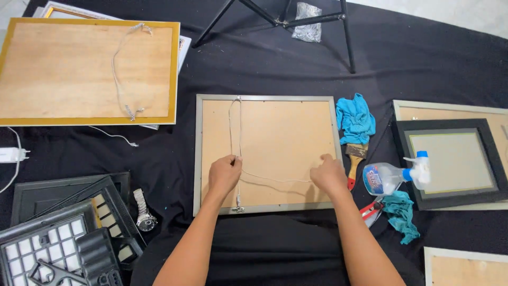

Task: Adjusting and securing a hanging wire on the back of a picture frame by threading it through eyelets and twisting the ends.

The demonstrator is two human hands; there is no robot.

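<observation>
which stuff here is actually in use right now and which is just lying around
In use:
- left hand, pinching the hanging cord
- right hand, holding the cord's other stretch
- silver picture frame, face down

Lying about:
- gold frame
- blue cloth
- paintbrush
- spray bottle
- wristwatch
- black frame

The picture frame (267, 153) lies flat with its back side up, on the black cloth (264, 69). It has a thin silver-grey edge and a plain light brown board inside. It sits straight, with its long sides going left to right. A thin pale string (236, 132) lies on the frame's back. One part runs from the top edge down to a small metal clip at the bottom edge, near the frame's left side. Another part stretches sideways across the lower half of the board, pulled out to the right
</observation>
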